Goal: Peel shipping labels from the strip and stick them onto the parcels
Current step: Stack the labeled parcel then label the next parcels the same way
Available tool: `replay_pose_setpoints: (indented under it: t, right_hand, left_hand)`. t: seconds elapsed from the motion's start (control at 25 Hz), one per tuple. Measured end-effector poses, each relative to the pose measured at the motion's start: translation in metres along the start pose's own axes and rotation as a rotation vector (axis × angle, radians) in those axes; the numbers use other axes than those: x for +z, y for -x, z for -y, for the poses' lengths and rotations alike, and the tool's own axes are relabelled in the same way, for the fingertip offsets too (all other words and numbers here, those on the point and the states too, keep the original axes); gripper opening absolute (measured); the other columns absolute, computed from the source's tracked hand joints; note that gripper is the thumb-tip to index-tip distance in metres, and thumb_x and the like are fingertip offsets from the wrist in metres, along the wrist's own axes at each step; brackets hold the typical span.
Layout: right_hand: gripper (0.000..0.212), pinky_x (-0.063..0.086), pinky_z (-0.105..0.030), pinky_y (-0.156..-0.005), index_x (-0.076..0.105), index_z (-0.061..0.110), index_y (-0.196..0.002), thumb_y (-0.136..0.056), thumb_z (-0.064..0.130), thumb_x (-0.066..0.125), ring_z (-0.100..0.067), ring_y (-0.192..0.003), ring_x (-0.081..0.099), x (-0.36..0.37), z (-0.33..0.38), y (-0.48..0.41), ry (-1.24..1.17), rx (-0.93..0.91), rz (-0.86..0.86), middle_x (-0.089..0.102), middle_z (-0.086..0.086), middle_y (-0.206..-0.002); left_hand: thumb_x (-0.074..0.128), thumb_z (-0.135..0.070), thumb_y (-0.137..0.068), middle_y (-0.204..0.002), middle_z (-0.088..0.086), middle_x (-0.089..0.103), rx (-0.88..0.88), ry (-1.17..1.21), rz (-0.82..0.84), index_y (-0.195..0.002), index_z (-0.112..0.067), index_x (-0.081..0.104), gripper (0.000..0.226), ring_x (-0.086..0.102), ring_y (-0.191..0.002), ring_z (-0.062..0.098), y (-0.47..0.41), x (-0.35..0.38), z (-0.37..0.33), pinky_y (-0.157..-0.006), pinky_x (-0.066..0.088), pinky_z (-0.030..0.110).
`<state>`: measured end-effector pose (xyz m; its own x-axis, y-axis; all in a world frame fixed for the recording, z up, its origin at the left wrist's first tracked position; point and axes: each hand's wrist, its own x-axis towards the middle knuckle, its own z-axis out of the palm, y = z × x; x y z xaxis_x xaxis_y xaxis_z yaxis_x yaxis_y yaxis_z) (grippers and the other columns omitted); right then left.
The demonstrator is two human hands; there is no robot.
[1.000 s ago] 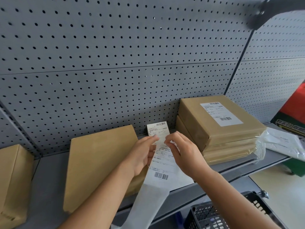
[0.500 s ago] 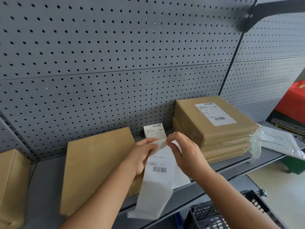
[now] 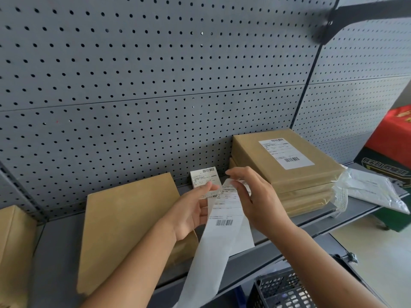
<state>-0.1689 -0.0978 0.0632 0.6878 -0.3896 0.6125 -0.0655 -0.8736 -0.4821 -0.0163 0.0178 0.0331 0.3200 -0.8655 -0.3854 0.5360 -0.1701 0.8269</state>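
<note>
Left hand [image 3: 189, 211] fingers pinching label strip [image 3: 219, 241], right hand [image 3: 258, 196] fingers apparently clamped on its upper end

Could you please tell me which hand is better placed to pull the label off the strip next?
Right, probably. The right hand pinches the top edge of the shipping label with its fingers, while the left hand holds the backing strip beside it and can steady it.

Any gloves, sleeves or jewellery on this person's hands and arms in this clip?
No gloves on the left hand or right hand. The left forearm and right forearm are bare to the frame edge, no sleeve showing. No ring, watch or bracelet is visible.
</note>
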Motion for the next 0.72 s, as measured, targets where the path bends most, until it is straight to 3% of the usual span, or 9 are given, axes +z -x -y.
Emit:
replay_pose_setpoints:
  t: [0.12, 0.24, 0.36, 0.52, 0.6, 0.72]
  right_hand:
    - [0.024, 0.052, -0.025, -0.077, 0.054, 0.024, -0.12, -0.101, 0.009, 0.054, -0.006, -0.095, 0.061, 0.001, 0.003, -0.004, -0.009, -0.008, -0.016, 0.065, 0.008, -0.108]
    - [0.023, 0.052, -0.029, -0.077, 0.058, 0.018, -0.119, -0.1, 0.006, 0.055, -0.01, -0.096, 0.062, -0.001, 0.006, -0.01, 0.0, -0.018, -0.058, 0.066, 0.004, -0.107]
    - [0.023, 0.05, -0.028, -0.079, 0.061, 0.013, -0.118, -0.098, 0.002, 0.055, -0.011, -0.097, 0.062, -0.008, 0.009, -0.016, 0.009, -0.037, -0.102, 0.067, 0.0, -0.106]
    - [0.024, 0.047, -0.02, -0.08, 0.061, 0.011, -0.117, -0.097, -0.001, 0.054, -0.012, -0.096, 0.062, -0.027, 0.018, -0.025, -0.006, -0.06, -0.163, 0.068, -0.002, -0.101]
    - [0.024, 0.044, -0.016, -0.08, 0.061, 0.011, -0.116, -0.097, -0.002, 0.054, -0.014, -0.094, 0.061, -0.036, 0.023, -0.031, 0.0, -0.075, -0.198, 0.067, -0.003, -0.1]
    - [0.023, 0.043, -0.014, -0.079, 0.062, 0.01, -0.115, -0.097, -0.003, 0.055, -0.013, -0.092, 0.06, -0.048, 0.033, -0.04, 0.015, -0.107, -0.248, 0.065, -0.002, -0.099]
  left_hand:
    - [0.068, -0.021, -0.096, -0.122, 0.02, 0.073, 0.018, -0.062, 0.049, -0.131, -0.015, 0.065, 0.035, 0.07, -0.099, 0.027, 0.003, 0.006, 0.004, -0.083, 0.058, 0.039]
    - [0.072, -0.012, -0.092, -0.116, 0.018, 0.076, 0.034, -0.128, -0.053, -0.124, -0.015, 0.068, 0.033, 0.071, -0.102, 0.031, -0.001, 0.009, 0.008, -0.085, 0.057, 0.041]
    - [0.078, -0.017, -0.087, -0.108, 0.007, 0.08, 0.085, -0.242, -0.182, -0.114, -0.019, 0.074, 0.027, 0.075, -0.103, 0.027, -0.006, 0.01, 0.008, -0.092, 0.058, 0.047]
    - [0.083, -0.03, -0.078, -0.118, -0.003, 0.073, 0.112, -0.487, -0.3, -0.089, -0.027, 0.08, 0.011, 0.066, -0.112, 0.025, -0.022, 0.013, 0.011, -0.097, 0.056, 0.051]
    - [0.074, -0.026, -0.081, -0.128, 0.004, 0.068, 0.114, -0.526, -0.307, -0.081, -0.029, 0.08, 0.007, 0.064, -0.113, 0.029, -0.033, 0.012, 0.017, -0.092, 0.059, 0.049]
    - [0.057, -0.011, -0.096, -0.125, 0.002, 0.067, 0.186, -0.845, -0.281, -0.099, -0.028, 0.074, 0.024, 0.066, -0.093, 0.018, -0.034, 0.015, 0.023, -0.07, 0.057, 0.026]
